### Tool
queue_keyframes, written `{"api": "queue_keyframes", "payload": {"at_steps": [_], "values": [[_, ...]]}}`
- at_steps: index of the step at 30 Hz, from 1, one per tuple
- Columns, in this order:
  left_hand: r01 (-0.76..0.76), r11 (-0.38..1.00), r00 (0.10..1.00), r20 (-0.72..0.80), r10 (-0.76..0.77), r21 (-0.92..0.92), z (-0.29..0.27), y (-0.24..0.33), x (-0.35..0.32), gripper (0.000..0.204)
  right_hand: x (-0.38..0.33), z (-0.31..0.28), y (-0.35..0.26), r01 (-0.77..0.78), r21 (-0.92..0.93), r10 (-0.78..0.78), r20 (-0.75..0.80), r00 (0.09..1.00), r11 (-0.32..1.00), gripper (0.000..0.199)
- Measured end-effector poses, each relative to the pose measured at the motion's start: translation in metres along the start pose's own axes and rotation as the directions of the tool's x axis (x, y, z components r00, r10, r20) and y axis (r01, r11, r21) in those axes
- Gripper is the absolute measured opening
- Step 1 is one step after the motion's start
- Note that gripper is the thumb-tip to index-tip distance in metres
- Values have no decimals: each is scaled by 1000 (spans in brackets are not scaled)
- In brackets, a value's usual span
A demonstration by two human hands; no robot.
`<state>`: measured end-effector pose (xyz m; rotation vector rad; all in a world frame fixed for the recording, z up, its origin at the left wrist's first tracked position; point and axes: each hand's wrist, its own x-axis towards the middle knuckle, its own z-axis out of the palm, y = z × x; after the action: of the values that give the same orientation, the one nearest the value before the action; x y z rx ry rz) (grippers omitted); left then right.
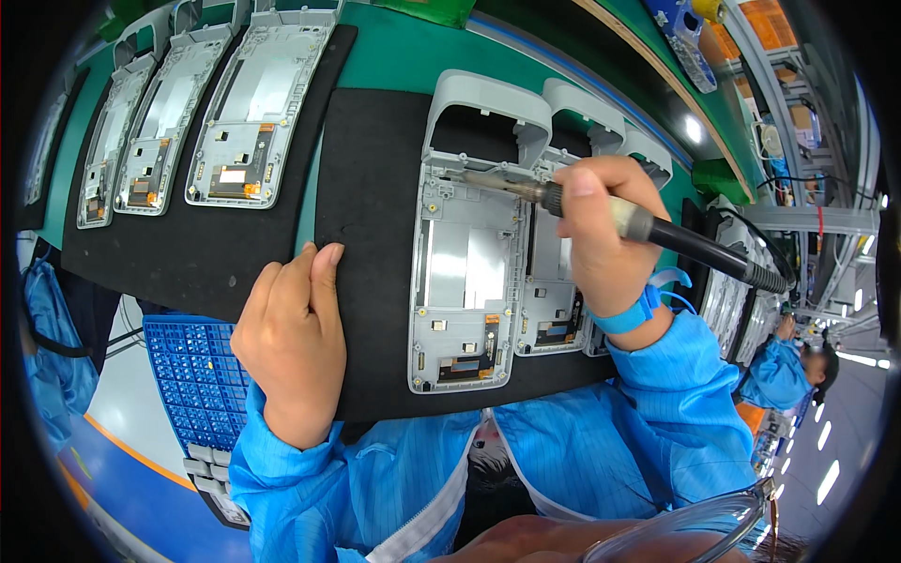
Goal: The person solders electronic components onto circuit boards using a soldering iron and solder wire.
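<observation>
My right hand (605, 230) is closed round the handle of a soldering iron (638, 223), a blue wrist strap (638, 310) on its wrist. The iron's metal tip reaches left over the upper part of a grey device housing (469, 246); whether it touches cannot be told. A hoop-like frame (493, 94) rises at that housing's far end. More such housings (549, 291) stand close on its right, partly hidden by my hand. My left hand (296, 328) rests at the left edge of the black mat (371, 253), fingers pressed together; anything between them is too small to make out.
On the left, another black mat (188, 249) carries several similar housings (258, 103). A blue perforated tray (192, 375) stands below it. The iron's cable runs right, near more housings (737, 281). A metal frame (798, 218) and another person in blue (779, 373) are at the right.
</observation>
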<state>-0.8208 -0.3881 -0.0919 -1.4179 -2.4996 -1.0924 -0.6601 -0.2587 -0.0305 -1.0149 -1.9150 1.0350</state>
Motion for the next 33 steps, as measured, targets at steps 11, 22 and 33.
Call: {"api": "queue_keyframes", "payload": {"at_steps": [11, 22, 33], "values": [[107, 982, 994, -7, -107, 157, -32, 51, -15, 19, -24, -212, -42, -56, 231, 96, -167, 981, 971, 60], [243, 966, 960, 164, -228, -84, -38, 90, -17, 41, -96, -269, 31, -494, 609, 539, 127, 833, 620, 49], [559, 791, 810, 367, -457, -249, -51, 112, 0, 46, -78, -299, 22, -627, 464, 556, 299, 776, 626, 46]]}}
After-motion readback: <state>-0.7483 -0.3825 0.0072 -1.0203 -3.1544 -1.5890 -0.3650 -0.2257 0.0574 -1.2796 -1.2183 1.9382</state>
